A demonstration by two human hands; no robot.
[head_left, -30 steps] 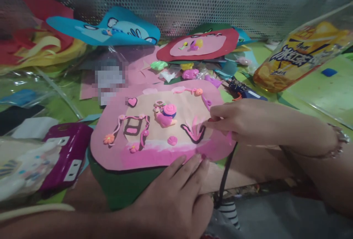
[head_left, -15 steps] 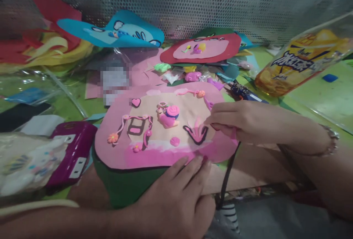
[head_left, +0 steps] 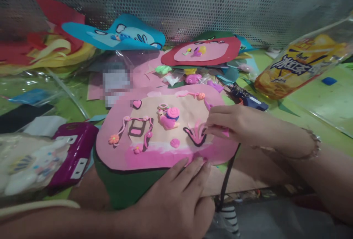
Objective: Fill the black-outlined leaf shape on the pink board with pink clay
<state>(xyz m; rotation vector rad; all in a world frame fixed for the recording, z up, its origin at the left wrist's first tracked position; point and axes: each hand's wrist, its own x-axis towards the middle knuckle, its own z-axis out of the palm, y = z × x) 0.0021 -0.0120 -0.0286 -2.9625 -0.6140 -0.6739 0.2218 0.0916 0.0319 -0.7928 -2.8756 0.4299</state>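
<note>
A pink craft board point(head_left: 118, 154) with a tan centre lies in front of me on green backing. On it sit a clay house outline point(head_left: 136, 130), a pink snail point(head_left: 169, 117), a heart point(head_left: 137, 103) and a black-edged pink plant shape point(head_left: 196, 134). My left hand point(head_left: 179, 198) lies flat on the board's lower edge, fingers stretched out. My right hand point(head_left: 234, 125) is pinched shut on a thin pink tool point(head_left: 225, 133), its fingertips touching the plant shape.
A glue gun point(head_left: 246, 99) lies behind my right hand; its black cord point(head_left: 227, 174) hangs over the table edge. An orange snack bag point(head_left: 298, 66) lies right, a magenta case point(head_left: 73, 152) left. Coloured foam cut-outs and clay lumps pile up against the perforated metal wall.
My right hand has shifted slightly left and down onto the plant shape. The left hand stays pressed on the board's edge.
</note>
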